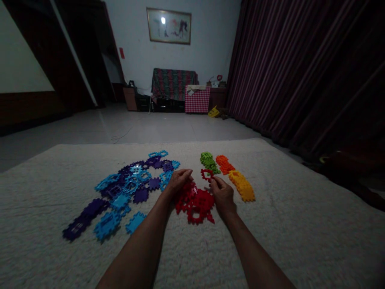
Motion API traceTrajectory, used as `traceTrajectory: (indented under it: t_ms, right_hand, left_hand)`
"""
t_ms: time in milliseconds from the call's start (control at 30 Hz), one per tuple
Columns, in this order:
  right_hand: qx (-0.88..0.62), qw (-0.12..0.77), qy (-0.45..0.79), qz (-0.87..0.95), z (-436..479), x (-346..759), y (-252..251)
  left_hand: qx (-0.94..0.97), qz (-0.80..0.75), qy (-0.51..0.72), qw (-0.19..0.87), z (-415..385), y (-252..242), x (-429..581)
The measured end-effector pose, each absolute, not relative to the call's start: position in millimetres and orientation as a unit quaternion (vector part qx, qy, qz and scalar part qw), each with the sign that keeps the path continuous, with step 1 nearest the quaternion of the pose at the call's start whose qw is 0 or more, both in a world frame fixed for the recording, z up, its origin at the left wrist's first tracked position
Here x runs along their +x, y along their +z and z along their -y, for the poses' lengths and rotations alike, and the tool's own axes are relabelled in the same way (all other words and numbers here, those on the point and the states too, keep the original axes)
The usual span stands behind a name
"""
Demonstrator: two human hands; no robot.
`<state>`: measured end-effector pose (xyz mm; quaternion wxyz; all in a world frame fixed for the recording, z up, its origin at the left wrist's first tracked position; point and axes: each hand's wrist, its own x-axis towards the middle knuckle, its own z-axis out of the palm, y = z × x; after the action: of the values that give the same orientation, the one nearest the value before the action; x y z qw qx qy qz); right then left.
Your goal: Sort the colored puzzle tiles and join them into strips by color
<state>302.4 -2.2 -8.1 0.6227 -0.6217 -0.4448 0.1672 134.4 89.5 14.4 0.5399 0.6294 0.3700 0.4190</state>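
On the pale, textured mat (288,241) in front of my camera, I have both hands apart, one on either side of a heap of red pieces (203,199). My right hand (222,194) pinches a red open-centred piece (203,174) between thumb and fingers, just beyond the heap's far right side. My left hand (179,181) lies at the heap's upper left edge, fingers bent; I cannot tell whether it grips anything.

Beyond the right hand I see an overlapping row of green pieces (207,159), with orange pieces (223,163) just beside it and yellow pieces (244,188) nearer me. Left of the left hand, purple pieces (141,195) and light blue pieces (119,202) spread out, many overlapping. Farther off, a framed picture (177,28) hangs on the wall (210,40), and a dark curtain (279,72) covers the right side.
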Motion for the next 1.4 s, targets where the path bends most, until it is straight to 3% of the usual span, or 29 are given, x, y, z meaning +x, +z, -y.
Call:
traceTrajectory:
  t_ms: [100,233,533,833,1000,1233,1400]
  right_hand:
    - [-0.643,0.592,0.060,0.482,3.7,316.2,-11.1]
    - [-0.686,0.488,-0.033,0.539,8.1,332.5,-11.1]
    - [-0.744,0.407,-0.016,0.530,11.3,325.6,-3.0]
    - [-0.827,0.229,-0.008,0.514,14.2,298.4,15.6]
    - [-0.837,0.215,0.012,0.504,16.1,296.7,20.3]
    - [-0.805,0.278,-0.014,0.524,10.5,311.0,9.7]
    - [-0.800,0.271,-0.013,0.535,8.4,317.5,7.5]
  left_hand:
    - [0.565,-0.371,0.426,0.601,-90.4,14.9,134.2]
    - [0.522,-0.366,0.438,0.634,-90.9,16.1,132.9]
    - [0.498,-0.352,0.454,0.650,-91.5,14.3,133.2]
    - [0.500,-0.357,0.450,0.648,-95.4,9.0,132.7]
    - [0.505,-0.362,0.450,0.641,-95.8,7.9,132.8]
    - [0.514,-0.373,0.447,0.630,-92.9,12.7,132.6]
    - [0.537,-0.367,0.427,0.628,-90.3,15.2,132.2]
